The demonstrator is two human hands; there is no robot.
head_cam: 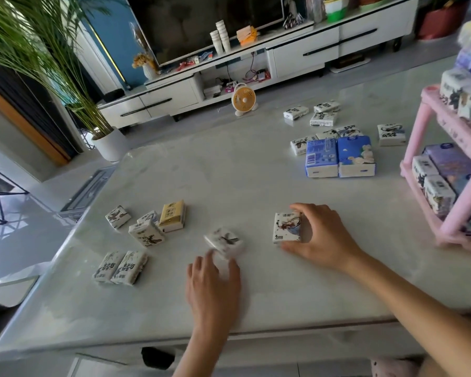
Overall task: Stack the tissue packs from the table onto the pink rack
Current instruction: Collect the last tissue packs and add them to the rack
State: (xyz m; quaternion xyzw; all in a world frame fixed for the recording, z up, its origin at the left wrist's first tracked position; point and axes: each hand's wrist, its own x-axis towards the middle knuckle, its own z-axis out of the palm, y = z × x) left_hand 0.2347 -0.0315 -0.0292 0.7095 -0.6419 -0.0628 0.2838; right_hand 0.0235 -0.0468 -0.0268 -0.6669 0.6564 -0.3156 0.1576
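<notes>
My right hand [321, 235] grips a small white tissue pack [286, 227] with a brown print, fingers over its top edge and thumb under its near edge, low on the table. My left hand [215, 281] pinches the near corner of a blurred white tissue pack [225, 240] just left of it. The pink rack [430, 126] stands at the table's right edge, with several packs on its two shelves. More packs lie loose: a cluster [147, 229] at the near left with a yellow pack [172, 215], and two large blue packs [340, 156] further back.
The pale marble table [229, 170] carries several small white packs [318, 112] near its far side. A small orange fan [244, 99] stands on the floor beyond. A potted palm [65, 63] and a white TV cabinet [283, 55] sit further off.
</notes>
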